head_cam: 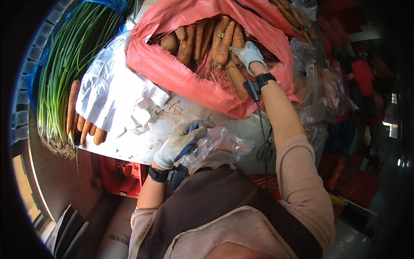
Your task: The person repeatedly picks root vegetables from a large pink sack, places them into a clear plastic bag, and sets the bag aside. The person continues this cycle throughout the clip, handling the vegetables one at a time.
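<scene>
My gloved right hand point(248, 55) reaches into an open red woven sack point(181, 76) and touches a carrot point(238, 37) among several others; its grip is partly hidden. Closer to my body, my gloved left hand point(187, 137) is curled at the edge of a clear plastic bag point(220, 147), its fingertips beside a thin brownish piece. How firmly the bag is held, and whether the brownish shape inside is a carrot, cannot be told. One carrot point(237, 79) lies at the sack's near edge, below my right hand.
Spring onions point(71, 74) lie at the left beside several carrots point(73, 103), partly under white printed plastic bags point(106, 87). Scissors point(266, 150) rest at the right of the white table point(136, 150), near a hanging cable. Filled clear bags point(334, 87) lie further right. A red crate point(123, 181) stands below.
</scene>
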Tool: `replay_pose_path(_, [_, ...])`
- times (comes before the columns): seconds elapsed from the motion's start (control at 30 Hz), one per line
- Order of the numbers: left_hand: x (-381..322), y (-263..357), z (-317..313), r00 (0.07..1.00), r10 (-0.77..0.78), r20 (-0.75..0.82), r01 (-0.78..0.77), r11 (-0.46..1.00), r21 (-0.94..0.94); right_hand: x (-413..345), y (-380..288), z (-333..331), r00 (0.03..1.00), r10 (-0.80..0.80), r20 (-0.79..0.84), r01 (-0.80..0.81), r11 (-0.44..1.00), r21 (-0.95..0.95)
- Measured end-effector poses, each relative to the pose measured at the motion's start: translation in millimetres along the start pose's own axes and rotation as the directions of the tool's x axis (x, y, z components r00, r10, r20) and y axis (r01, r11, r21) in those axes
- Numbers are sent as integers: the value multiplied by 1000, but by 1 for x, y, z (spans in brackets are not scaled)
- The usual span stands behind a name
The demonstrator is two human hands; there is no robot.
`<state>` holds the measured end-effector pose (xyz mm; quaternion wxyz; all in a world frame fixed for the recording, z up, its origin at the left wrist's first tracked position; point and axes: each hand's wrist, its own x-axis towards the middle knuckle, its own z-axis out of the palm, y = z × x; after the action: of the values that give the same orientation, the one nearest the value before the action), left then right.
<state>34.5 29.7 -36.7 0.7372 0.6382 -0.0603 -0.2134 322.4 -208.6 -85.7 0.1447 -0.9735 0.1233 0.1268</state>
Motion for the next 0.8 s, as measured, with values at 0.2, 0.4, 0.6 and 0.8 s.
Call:
replay_pose_path(0.2, [15,-14,-1,971,237,26,-237,953,190,-24,61,13,968,-149,200,-170,195,966])
replay_pose_path(0.4, [15,1,11,988,-140,57,147,980,-134,-117,134,7,805,-564,182,-428,-342,837])
replay_pose_path(0.6, [19,3,29,969,-179,169,209,962,-175,-203,144,0,863,-499,84,-237,-252,938])
replay_pose_path(0.8, [21,-21,35,704,691,165,-648,529,548,-223,138,59,879,-367,305,-427,-321,846])
